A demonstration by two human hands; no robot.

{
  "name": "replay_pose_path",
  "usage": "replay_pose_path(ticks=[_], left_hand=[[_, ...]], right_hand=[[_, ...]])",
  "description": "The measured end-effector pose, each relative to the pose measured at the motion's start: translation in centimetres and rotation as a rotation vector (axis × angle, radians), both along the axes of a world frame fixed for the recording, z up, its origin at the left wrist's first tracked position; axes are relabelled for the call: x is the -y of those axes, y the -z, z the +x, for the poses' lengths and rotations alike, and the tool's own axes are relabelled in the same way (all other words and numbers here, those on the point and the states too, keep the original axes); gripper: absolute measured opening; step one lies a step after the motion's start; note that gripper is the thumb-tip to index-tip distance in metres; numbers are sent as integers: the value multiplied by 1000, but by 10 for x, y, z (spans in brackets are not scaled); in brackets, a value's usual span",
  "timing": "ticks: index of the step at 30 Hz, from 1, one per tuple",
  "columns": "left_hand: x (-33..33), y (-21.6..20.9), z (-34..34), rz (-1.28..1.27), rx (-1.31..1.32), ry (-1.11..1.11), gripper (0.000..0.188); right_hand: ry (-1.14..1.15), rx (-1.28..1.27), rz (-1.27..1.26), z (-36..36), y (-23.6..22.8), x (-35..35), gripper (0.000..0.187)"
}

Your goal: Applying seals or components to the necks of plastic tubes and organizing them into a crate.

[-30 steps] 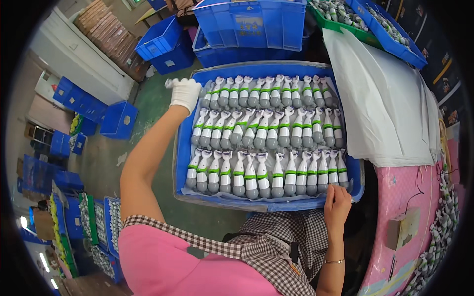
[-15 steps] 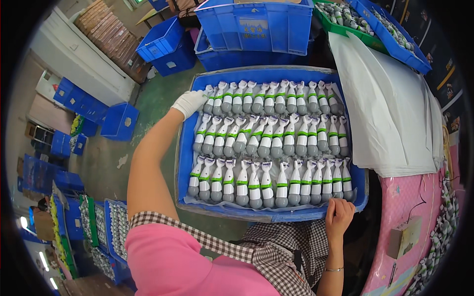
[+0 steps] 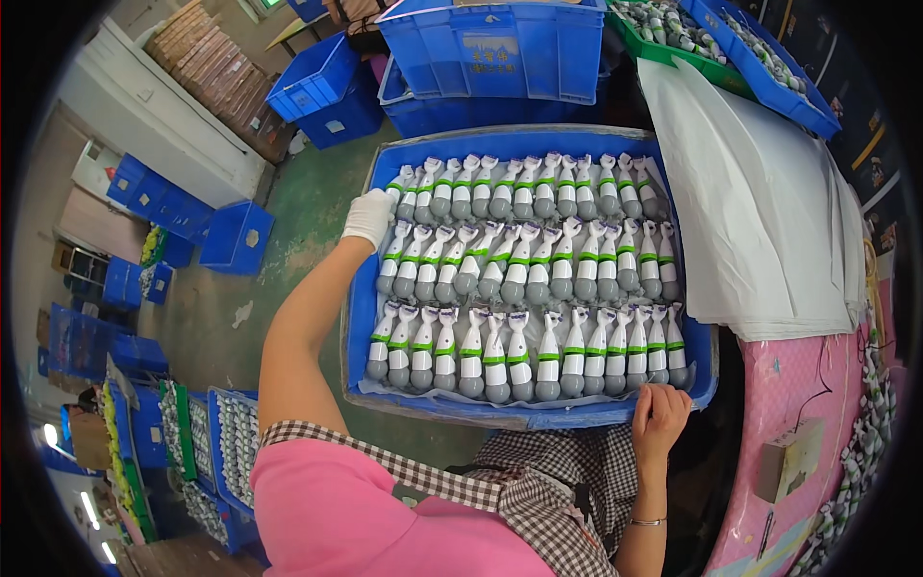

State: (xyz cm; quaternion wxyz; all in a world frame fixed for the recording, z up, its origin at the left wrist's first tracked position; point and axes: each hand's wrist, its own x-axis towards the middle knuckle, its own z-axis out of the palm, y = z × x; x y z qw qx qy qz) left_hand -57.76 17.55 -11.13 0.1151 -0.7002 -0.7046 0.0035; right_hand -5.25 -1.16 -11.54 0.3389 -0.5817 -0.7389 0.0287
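Observation:
In front of me stands a blue plastic crate (image 3: 700,361). It holds three rows of wrapped grey-bulbed pieces (image 3: 498,346), each narrowing to a twisted white top with a green band. A clear plastic liner shows beneath them. My left hand (image 3: 368,217), in a white glove, is closed on the crate's left rim near the far corner, its fingertips partly hidden. Bare and curled, my right hand (image 3: 661,415) grips the near rim toward the right corner.
White sheets (image 3: 755,202) drape over a pink-covered table (image 3: 769,385) on the right, where a small box (image 3: 790,460) sits. More blue crates (image 3: 490,58) are stacked beyond. Further crates (image 3: 236,236) stand on the green floor (image 3: 308,212) to the left.
My left hand has shifted slightly toward me along the crate's left rim, and its forearm has swung a little right. My right hand and the pieces stay essentially in place.

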Motion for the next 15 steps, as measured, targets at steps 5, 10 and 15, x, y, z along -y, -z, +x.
replay_pose_path(ticks=[5,10,15], left_hand=[[5,-4,2,35,20,61,10],[-1,-18,21,-5,176,-96,12],[-30,-19,39,-101,147,-473,22]], right_hand=[[-7,-12,20,0,0,0,9],[-6,-19,37,2,0,1,8],[5,-22,39,2,4,0,5]])
